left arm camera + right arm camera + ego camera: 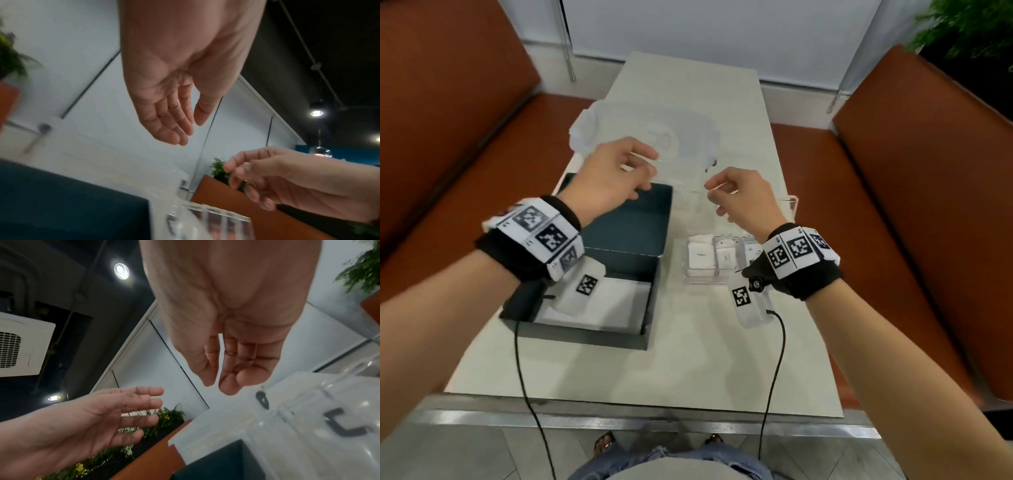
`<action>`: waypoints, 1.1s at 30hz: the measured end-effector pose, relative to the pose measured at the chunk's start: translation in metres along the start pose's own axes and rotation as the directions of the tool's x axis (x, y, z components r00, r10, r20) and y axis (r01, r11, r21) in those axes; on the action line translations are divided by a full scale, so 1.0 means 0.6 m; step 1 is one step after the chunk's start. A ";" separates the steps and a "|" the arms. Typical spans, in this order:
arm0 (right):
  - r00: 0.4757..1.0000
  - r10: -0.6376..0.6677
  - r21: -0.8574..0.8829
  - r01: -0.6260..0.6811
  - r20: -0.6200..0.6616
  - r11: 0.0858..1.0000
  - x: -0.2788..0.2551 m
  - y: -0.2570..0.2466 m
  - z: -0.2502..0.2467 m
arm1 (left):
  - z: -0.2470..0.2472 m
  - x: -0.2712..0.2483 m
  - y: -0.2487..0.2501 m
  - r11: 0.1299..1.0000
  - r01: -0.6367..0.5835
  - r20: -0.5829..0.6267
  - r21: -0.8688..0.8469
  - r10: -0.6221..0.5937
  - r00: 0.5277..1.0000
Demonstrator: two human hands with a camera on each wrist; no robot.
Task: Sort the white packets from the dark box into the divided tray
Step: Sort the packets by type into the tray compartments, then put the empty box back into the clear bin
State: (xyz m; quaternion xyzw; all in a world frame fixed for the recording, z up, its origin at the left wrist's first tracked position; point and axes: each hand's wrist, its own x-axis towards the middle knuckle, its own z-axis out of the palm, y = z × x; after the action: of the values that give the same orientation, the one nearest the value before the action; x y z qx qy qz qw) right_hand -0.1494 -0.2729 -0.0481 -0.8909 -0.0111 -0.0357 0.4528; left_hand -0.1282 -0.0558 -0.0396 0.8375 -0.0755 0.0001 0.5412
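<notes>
The dark box (585,334) stands open on the left of the pale table, with white packets (619,303) lying inside it. To its right is the clear divided tray (702,280), with white packets (701,256) in its near compartments. Its clear lid (674,137) stands hazy beyond it. My left hand (643,171) hovers above the box's far end with relaxed fingers and holds nothing. My right hand (717,198) hangs above the tray's far side, loosely curled and empty. The wrist views show bare palms: left hand (185,126), right hand (218,384).
Orange-brown benches (928,192) flank the table on both sides. Black cables (774,377) trail from my wrist cameras over the table's near edge. A clear plastic lid with a black latch (347,426) lies under my right hand. A green plant (969,27) stands at the far right.
</notes>
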 end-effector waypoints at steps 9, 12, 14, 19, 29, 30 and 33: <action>0.959 0.263 -0.298 -0.222 0.108 0.929 0.022 -0.031 0.178 | -0.188 0.013 -0.172 0.814 0.304 -0.238 0.496 -0.209 0.949; 0.933 0.347 -0.324 -0.300 0.097 0.897 0.024 -0.027 0.213 | -0.194 0.003 -0.212 0.719 0.396 -0.082 0.571 -0.431 0.899; 0.908 0.412 -0.272 -0.379 0.075 0.885 0.023 -0.024 0.228 | -0.192 -0.006 -0.229 0.754 0.440 0.044 0.488 -0.525 0.850; 0.870 0.490 -0.182 -0.474 0.057 0.862 0.012 -0.003 0.237 | -0.190 -0.031 -0.256 0.826 0.504 0.161 0.252 -0.549 0.820; 0.983 0.175 0.122 -0.169 -0.047 0.978 -0.018 -0.005 0.215 | -0.212 -0.063 -0.267 0.954 0.300 0.045 -0.011 -0.299 0.953; 0.987 0.145 0.122 -0.137 -0.064 0.983 -0.020 -0.005 0.214 | -0.209 -0.065 -0.268 0.964 0.265 0.001 -0.014 -0.265 0.964; 0.992 0.104 0.130 -0.094 -0.073 0.987 -0.030 0.006 0.206 | -0.203 -0.074 -0.271 0.980 0.193 -0.056 0.040 -0.191 0.980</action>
State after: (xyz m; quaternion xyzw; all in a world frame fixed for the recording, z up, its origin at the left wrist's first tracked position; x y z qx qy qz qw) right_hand -0.1603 -0.1748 -0.1251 -0.8577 0.0492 -0.0478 0.5095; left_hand -0.1417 0.1258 -0.1399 0.8526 0.0198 -0.0286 0.5214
